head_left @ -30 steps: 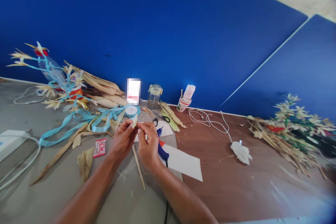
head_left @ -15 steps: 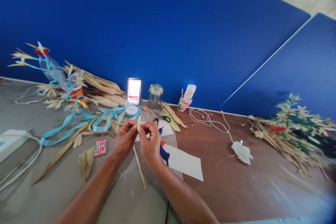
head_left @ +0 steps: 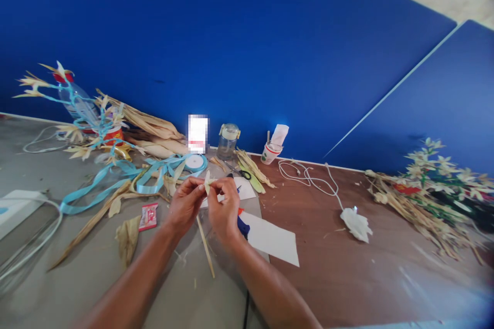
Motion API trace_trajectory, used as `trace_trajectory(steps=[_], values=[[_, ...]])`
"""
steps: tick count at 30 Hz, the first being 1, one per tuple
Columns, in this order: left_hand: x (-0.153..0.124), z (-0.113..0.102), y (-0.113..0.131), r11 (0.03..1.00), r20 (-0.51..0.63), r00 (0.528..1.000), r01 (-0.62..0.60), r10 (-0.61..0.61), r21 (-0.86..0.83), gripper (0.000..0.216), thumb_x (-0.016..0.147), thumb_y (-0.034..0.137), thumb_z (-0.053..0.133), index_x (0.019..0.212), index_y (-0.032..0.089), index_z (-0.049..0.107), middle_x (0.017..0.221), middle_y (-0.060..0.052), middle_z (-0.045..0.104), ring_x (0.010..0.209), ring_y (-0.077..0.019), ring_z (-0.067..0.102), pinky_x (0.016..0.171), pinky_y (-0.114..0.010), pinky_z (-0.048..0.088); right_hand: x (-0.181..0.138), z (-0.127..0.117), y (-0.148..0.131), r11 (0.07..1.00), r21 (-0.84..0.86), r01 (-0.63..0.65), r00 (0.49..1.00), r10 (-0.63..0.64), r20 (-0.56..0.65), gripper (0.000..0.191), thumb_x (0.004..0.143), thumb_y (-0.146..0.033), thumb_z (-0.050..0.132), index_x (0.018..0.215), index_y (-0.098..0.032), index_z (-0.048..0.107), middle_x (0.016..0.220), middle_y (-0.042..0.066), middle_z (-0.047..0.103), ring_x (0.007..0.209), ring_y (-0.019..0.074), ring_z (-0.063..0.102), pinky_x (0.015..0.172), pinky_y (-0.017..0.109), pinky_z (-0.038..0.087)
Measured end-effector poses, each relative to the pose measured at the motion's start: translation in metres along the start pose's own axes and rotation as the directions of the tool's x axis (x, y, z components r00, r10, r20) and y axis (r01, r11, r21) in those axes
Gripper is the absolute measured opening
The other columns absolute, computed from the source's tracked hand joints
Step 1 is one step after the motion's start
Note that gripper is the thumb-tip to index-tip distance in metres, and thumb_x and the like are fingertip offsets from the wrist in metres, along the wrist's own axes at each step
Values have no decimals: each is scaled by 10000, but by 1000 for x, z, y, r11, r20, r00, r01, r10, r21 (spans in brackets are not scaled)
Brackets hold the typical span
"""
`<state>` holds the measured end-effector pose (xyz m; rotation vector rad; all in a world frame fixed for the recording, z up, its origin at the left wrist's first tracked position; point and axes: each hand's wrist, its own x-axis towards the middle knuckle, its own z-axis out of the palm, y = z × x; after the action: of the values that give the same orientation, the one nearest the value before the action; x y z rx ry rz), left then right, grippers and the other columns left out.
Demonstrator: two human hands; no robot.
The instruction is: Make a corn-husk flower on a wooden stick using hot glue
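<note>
Both hands meet at the middle of the table, pinching a small pale corn husk flower (head_left: pixel 207 183) whose pointed petals stick up between the fingertips. My left hand (head_left: pixel 187 200) grips it from the left with thumb and forefinger. From the right, my right hand (head_left: pixel 224 205) pinches the same piece, its fingers curled. Partly hidden behind my right wrist lies a blue glue gun (head_left: pixel 243 227) with an orange trigger. Below the hands a thin wooden stick (head_left: pixel 206 248) rests on the grey tabletop. A roll of light blue ribbon (head_left: pixel 195 162) lies just beyond them.
Scissors (head_left: pixel 244 174), corn husks (head_left: pixel 257 172) and a lidded jar (head_left: pixel 228 141) stand or lie behind. White paper (head_left: pixel 274 239) is at right. Blue-stemmed husk flowers (head_left: pixel 104 126) rise at left; a white cable (head_left: pixel 309 172) and more husk flowers (head_left: pixel 443 169) lie right.
The husk flower has shifted slightly to the right and turned a little between the fingertips. My right hand has changed its finger position, covering more of the glue gun.
</note>
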<state>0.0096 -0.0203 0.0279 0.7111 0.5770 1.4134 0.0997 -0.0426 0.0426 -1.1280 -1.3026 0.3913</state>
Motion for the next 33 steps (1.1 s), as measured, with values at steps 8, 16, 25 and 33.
trace_trajectory(steps=[8, 16, 25, 33], values=[[-1, 1, -1, 1000, 10, 1000, -15, 15, -5, 175, 607, 217, 790, 687, 151, 650, 704, 8, 647, 664, -97, 580, 687, -225, 452, 1, -5, -4, 1000, 5, 13, 999, -13, 41, 107, 724, -100, 520, 762, -178, 584, 791, 27, 549, 744, 149, 519, 683, 274, 438], [3, -3, 1, 977, 45, 993, 111, -105, -182, 200, 600, 171, 789, 724, 176, 632, 683, 10, 634, 575, -74, 541, 646, -231, 462, 10, -11, 9, 883, 341, -322, 946, 316, 73, 107, 725, -215, 549, 792, -169, 619, 796, 20, 585, 725, 140, 537, 698, 281, 447], [3, -3, -4, 968, -9, 985, 166, -170, -188, 179, 623, 163, 770, 748, 127, 647, 632, 15, 611, 537, -49, 510, 591, -187, 460, 4, 7, 20, 795, 401, -455, 890, 386, 244, 133, 713, -239, 618, 827, -171, 613, 716, -7, 599, 598, 110, 552, 613, 254, 467], [2, 1, -4, 981, -26, 986, 158, -162, -109, 216, 583, 213, 802, 729, 127, 669, 668, -4, 638, 609, -79, 567, 606, -188, 469, 6, 7, 20, 751, 453, -480, 877, 404, 259, 95, 686, -231, 640, 748, -175, 596, 651, -33, 557, 566, 96, 507, 566, 229, 439]])
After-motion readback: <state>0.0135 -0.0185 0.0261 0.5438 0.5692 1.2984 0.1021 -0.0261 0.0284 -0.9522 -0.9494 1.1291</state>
